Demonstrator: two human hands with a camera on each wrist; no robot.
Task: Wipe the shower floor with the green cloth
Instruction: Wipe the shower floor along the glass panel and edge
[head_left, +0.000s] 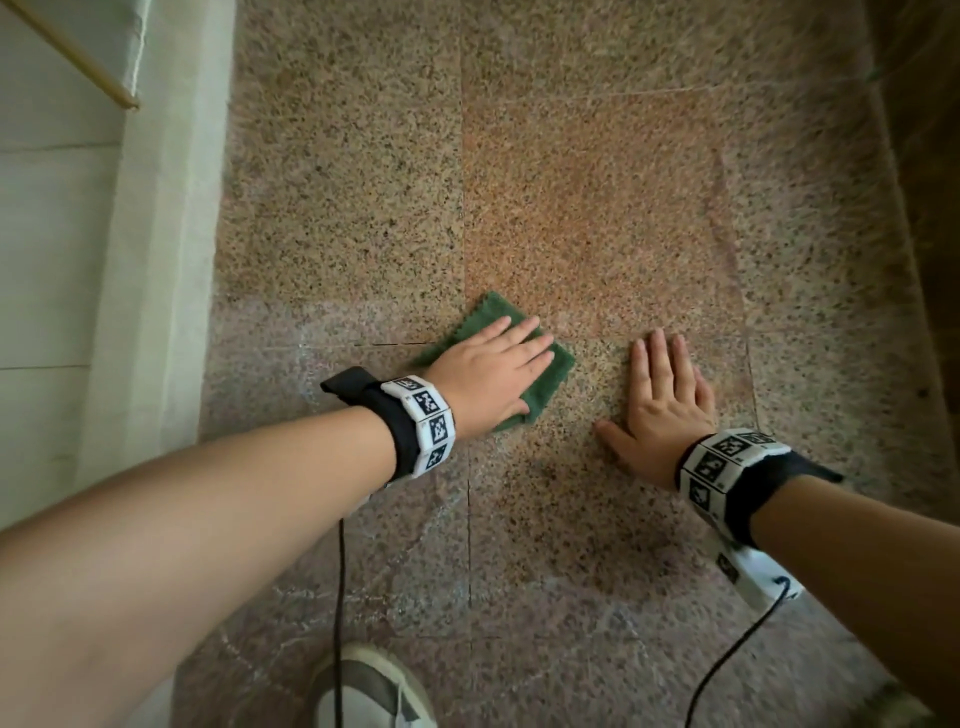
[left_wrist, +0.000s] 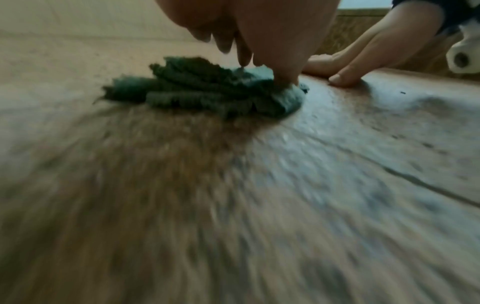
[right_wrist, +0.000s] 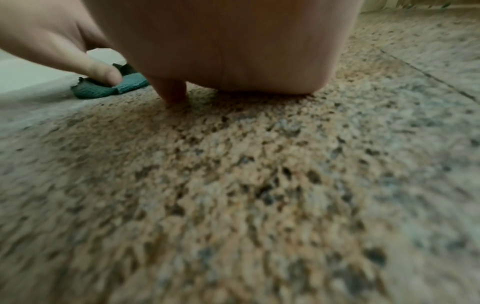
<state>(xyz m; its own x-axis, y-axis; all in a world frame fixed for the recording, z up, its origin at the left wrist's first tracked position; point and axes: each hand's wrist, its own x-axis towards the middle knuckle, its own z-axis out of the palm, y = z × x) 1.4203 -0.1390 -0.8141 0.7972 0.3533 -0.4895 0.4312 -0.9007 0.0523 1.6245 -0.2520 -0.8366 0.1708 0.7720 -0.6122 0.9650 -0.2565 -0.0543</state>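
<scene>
A folded green cloth (head_left: 488, 322) lies on the speckled granite shower floor (head_left: 597, 182), near the middle of the head view. My left hand (head_left: 493, 374) presses flat on top of it with straight fingers, covering most of it. In the left wrist view the cloth (left_wrist: 197, 90) bunches in folds under the palm. My right hand (head_left: 662, 400) rests flat on the bare floor just right of the cloth, fingers spread, holding nothing. The right wrist view shows the right palm (right_wrist: 233, 51) on the stone and an edge of the cloth (right_wrist: 103, 89) at the left.
A white tiled wall and raised white curb (head_left: 156, 234) run along the left. A dark wall (head_left: 924, 208) bounds the right side. A shoe (head_left: 363, 686) and two black cables (head_left: 340, 597) are at the bottom. Open floor stretches ahead of both hands.
</scene>
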